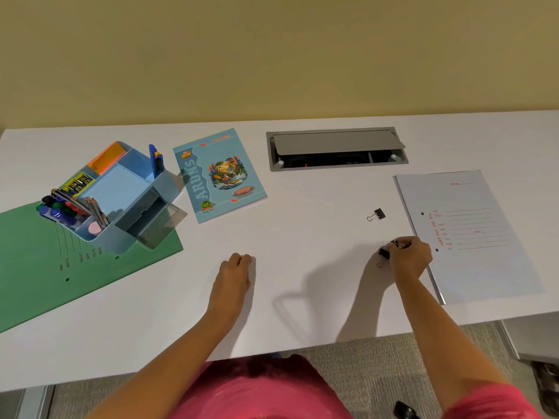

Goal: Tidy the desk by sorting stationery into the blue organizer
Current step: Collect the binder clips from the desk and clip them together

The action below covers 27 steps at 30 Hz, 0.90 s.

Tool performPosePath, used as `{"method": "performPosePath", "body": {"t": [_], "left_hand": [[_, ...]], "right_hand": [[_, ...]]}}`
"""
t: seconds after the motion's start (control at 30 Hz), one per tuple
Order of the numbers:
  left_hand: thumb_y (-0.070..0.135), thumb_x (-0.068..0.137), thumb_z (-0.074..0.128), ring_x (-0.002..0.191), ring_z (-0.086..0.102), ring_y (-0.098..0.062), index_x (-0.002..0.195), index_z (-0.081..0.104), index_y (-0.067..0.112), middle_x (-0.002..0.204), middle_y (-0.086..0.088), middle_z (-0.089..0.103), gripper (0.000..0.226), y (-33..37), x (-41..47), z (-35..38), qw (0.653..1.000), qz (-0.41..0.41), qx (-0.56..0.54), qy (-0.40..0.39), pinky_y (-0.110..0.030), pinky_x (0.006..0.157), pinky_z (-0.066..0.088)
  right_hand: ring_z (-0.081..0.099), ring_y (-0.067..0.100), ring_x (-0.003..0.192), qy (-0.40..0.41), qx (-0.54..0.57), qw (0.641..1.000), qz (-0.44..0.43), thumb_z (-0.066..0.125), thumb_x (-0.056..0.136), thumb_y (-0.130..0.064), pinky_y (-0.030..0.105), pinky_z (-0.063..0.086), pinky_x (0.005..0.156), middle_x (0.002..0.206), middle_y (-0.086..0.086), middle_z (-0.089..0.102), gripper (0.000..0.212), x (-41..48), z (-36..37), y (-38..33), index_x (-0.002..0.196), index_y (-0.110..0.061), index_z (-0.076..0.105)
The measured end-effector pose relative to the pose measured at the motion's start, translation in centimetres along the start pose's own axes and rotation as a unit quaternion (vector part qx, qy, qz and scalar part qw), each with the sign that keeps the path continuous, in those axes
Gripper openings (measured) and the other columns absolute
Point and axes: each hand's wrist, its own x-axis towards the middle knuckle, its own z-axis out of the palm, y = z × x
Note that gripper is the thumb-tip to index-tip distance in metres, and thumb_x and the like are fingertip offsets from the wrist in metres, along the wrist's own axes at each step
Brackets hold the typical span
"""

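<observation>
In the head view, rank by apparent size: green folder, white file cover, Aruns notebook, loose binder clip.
1. green folder, partly cropped and covered
2. white file cover; close to the folder, ranking unsure
3. Aruns notebook
4. loose binder clip

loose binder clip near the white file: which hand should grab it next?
Right, probably. The right hand is already gathering clips beside the white file, with the loose binder clip just beyond it. The left hand rests curled on the desk, farther away.
</observation>
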Motion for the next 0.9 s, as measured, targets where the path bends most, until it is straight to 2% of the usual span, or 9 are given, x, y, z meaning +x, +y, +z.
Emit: {"method": "performPosePath", "body": {"t": [0.17, 0.23, 0.3, 0.37, 0.47, 0.6, 0.67, 0.8, 0.9], "left_hand": [[-0.008, 0.078, 0.066, 0.074, 0.058, -0.019, 0.095, 0.065, 0.005, 0.090, -0.009, 0.062, 0.022, 0.6, 0.0, -0.5, 0.999, 0.009, -0.039, 0.015, -0.030, 0.068, 0.056], [-0.006, 0.078, 0.065, 0.073, 0.058, -0.016, 0.089, 0.065, 0.010, 0.088, -0.004, 0.063, 0.020, 0.6, 0.0, -0.7, 0.993, -0.028, -0.107, 0.035, -0.023, 0.069, 0.053], [-0.005, 0.077, 0.065, 0.073, 0.062, -0.013, 0.085, 0.066, 0.013, 0.084, -0.002, 0.065, 0.019, 1.1, 0.1, -1.3, 0.970, -0.102, -0.217, 0.045, -0.012, 0.066, 0.050], [-0.001, 0.081, 0.063, 0.068, 0.066, -0.011, 0.084, 0.069, 0.013, 0.082, -0.002, 0.068, 0.016, 2.0, 0.5, -2.0, 0.915, -0.204, -0.346, 0.025, -0.015, 0.067, 0.053], [-0.004, 0.086, 0.058, 0.052, 0.064, -0.008, 0.085, 0.067, 0.007, 0.080, -0.010, 0.066, 0.014, 3.5, 1.2, -3.3, 0.809, -0.279, -0.517, -0.022, -0.027, 0.070, 0.059], [0.002, 0.092, 0.053, 0.066, 0.062, -0.017, 0.091, 0.067, 0.001, 0.086, -0.014, 0.062, 0.014, 4.6, 2.3, -4.2, 0.675, -0.338, -0.649, -0.094, -0.019, 0.057, 0.057], [0.002, 0.093, 0.047, 0.066, 0.062, -0.020, 0.093, 0.064, -0.001, 0.091, -0.017, 0.059, 0.018, 5.2, 2.6, -4.3, 0.617, -0.359, -0.687, -0.135, -0.022, 0.055, 0.057], [0.001, 0.094, 0.033, 0.059, 0.069, -0.019, 0.097, 0.061, -0.005, 0.088, -0.020, 0.064, 0.028, 6.6, 2.4, -4.8, 0.559, -0.359, -0.723, -0.193, -0.025, 0.054, 0.058], [0.006, 0.087, 0.035, 0.052, 0.064, -0.019, 0.064, 0.061, 0.002, 0.061, -0.010, 0.061, 0.036, 6.7, 2.5, -4.8, 0.533, -0.398, -0.722, -0.193, -0.025, 0.055, 0.054]], "right_hand": [[0.061, 0.028, 0.098, -0.018, 0.025, 1.000, 0.003, 0.071, 0.077, -0.008, 0.024, 0.040, 0.080, 0.103, 0.011, 0.067, 0.021, -0.2, -0.2, -1.1, 0.098, -0.004, 0.068], [0.063, 0.024, 0.093, -0.039, 0.128, 0.989, 0.057, 0.069, 0.077, -0.012, 0.029, 0.049, 0.083, 0.097, 0.005, 0.069, 0.019, -0.8, -0.2, -1.5, 0.096, -0.010, 0.069], [0.062, 0.020, 0.075, -0.094, 0.259, 0.954, 0.119, 0.064, 0.079, -0.011, 0.026, 0.054, 0.065, 0.077, 0.003, 0.065, 0.008, -1.9, -0.3, -2.2, 0.086, -0.010, 0.068], [0.055, 0.016, 0.064, -0.170, 0.403, 0.881, 0.180, 0.058, 0.084, -0.006, 0.019, 0.047, 0.050, 0.064, 0.003, 0.058, 0.009, -3.9, -0.3, -3.6, 0.076, -0.007, 0.062], [0.055, 0.018, 0.066, -0.256, 0.550, 0.755, 0.249, 0.049, 0.088, 0.003, 0.019, 0.051, 0.053, 0.071, 0.009, 0.057, 0.017, -8.2, 0.2, -6.1, 0.073, -0.002, 0.057], [0.053, 0.021, 0.058, -0.355, 0.536, 0.721, 0.259, 0.037, 0.083, 0.010, 0.023, 0.051, 0.051, 0.073, 0.014, 0.054, 0.024, -14.0, 1.4, -8.4, 0.071, -0.001, 0.055], [0.055, 0.024, 0.062, -0.412, 0.509, 0.728, 0.204, 0.041, 0.074, 0.008, 0.026, 0.052, 0.058, 0.074, 0.015, 0.054, 0.018, -16.2, 1.8, -9.3, 0.072, 0.000, 0.057], [0.064, 0.012, 0.082, -0.395, 0.230, 0.887, -0.069, 0.051, 0.073, -0.006, 0.014, 0.049, 0.072, 0.088, 0.002, 0.069, 0.020, -19.6, 2.4, -10.7, 0.086, -0.011, 0.065], [0.053, 0.006, 0.080, -0.343, 0.110, 0.907, -0.218, 0.052, 0.080, 0.001, 0.006, 0.040, 0.067, 0.095, 0.002, 0.056, 0.020, -21.4, 2.5, -11.4, 0.096, -0.006, 0.062]]}}
